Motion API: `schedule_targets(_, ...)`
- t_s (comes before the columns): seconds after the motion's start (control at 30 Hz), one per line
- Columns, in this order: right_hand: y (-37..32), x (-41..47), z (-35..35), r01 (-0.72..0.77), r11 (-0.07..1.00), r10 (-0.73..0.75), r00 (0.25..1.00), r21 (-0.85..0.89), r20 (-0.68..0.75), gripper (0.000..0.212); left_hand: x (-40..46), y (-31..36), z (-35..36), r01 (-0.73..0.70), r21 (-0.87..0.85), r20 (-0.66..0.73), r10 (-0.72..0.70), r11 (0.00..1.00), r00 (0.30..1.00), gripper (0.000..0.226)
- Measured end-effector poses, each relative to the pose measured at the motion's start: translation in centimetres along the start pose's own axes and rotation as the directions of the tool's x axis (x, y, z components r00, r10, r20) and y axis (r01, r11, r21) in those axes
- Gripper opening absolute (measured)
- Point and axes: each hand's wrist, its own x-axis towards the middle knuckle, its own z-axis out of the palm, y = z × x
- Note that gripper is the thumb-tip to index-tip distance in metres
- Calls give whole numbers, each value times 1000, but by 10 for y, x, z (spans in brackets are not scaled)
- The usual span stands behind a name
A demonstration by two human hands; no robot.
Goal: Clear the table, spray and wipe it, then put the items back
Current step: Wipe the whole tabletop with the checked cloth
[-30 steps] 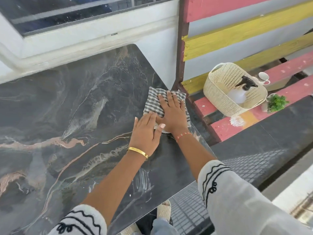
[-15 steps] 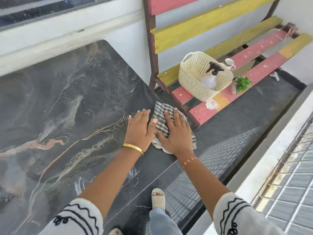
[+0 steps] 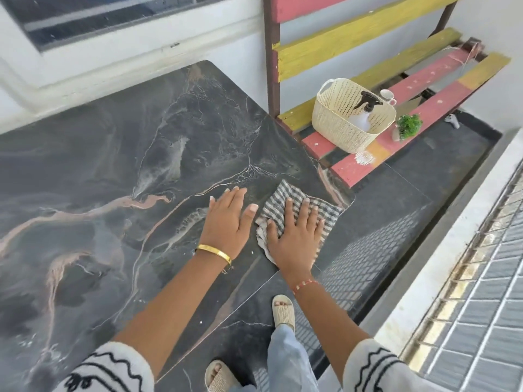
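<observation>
**Checked cloth pressed flat at the corner of the marble worktop**

The worktop [image 3: 119, 154] is a dark, glossy slab of marble-look stone, veined in white and salmon pink, with a rounded corner at its far right. On that near-right corner lies the cloth [image 3: 317, 210], a soft, crumpled piece in grey-and-white check with a pale underside that shows at its folded left edge. The right hand [image 3: 297, 236] lies on top of it, fingers straight and slightly spread, palm pressing the fabric down against the stone. The left hand [image 3: 230, 219] rests flat on bare stone just beside the cloth, fingers straight and together, thumb out toward the fabric; a smooth gold bangle circles that wrist.

Beyond the corner stands a slatted wooden bench [image 3: 424, 80] painted in red and yellow, its paint chipped. On its seat sits a cream plastic basket [image 3: 336, 123] with a perforated, woven-look wall, and inside it a translucent white spray bottle [image 3: 365, 120] with a black trigger head. Just behind the basket is a small white cup [image 3: 387, 95], and to its right a small bushy green plant [image 3: 409, 126].
</observation>
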Motion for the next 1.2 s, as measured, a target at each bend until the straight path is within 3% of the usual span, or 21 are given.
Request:
schedule_targets(0.2,-44,-51,13,166,985,-167,986,55,13,61,-15,-11,-24,1,-5,-48,-1,1000,999,79)
schedule_targets(0.27,-49,-53,-5,188,971,-198,979,145,55,51,-21,-6,-35,7,-43,-76,-10,999,997,76)
schedule_targets(0.37,-45,-31,-41,4,884,-121,968,468,220,40,-24,-1,-53,29,-123,-133,-46,992,990,67)
schedule_targets(0.4,-45,-22,-54,-105,762,-92,959,639,268,41,-24,0,-58,31,-140,-154,-53,990,987,67)
schedule_targets(0.47,-48,-10,-70,-341,331,-138,905,880,402,44,-26,-2,-71,28,-149,-191,-56,989,980,67)
schedule_targets(0.53,-49,-2,-78,-518,-10,-221,835,855,503,47,-32,-7,-81,39,-150,-221,-72,988,973,67)
schedule_targets(0.57,-47,1,-80,-568,-84,-235,810,819,538,48,-35,-9,-84,50,-146,-225,-82,988,971,67)
schedule_targets(0.6,-45,6,-79,-582,-91,-209,804,808,556,48,-38,-10,-84,61,-140,-224,-92,988,970,67)
schedule_targets(0.63,-40,10,-74,-566,-28,-132,819,824,558,46,-42,-12,-83,71,-133,-216,-99,989,971,67)
schedule_targets(0.7,-25,12,-66,-469,381,146,881,797,449,39,-50,-12,-76,91,-119,-191,-113,989,975,68)
schedule_targets(0.73,-17,12,-62,-407,589,268,913,698,307,37,-54,-14,-71,103,-109,-179,-122,989,976,68)
schedule_targets(0.77,-10,11,-61,-344,714,320,935,609,153,31,-57,-14,-65,110,-99,-169,-125,989,978,68)
schedule_targets(0.83,-7,8,-61,-161,853,249,962,497,-115,26,-62,-13,-52,115,-87,-145,-126,990,981,70)
schedule_targets(0.93,-22,5,-61,206,931,-129,958,302,-258,27,-67,-8,-36,126,-99,-100,-136,987,986,70)
schedule_targets(1.03,-38,8,-46,532,846,-525,840,20,-140,26,-69,-3,-29,118,-103,-95,-128,988,987,69)
schedule_targets(1.13,-37,18,-29,568,803,-551,823,-180,140,46,-69,-6,-26,122,-105,-106,-133,987,985,68)
schedule_targets(1.2,-23,22,-20,543,809,-509,839,-227,193,53,-70,-11,-25,133,-114,-109,-145,985,983,67)
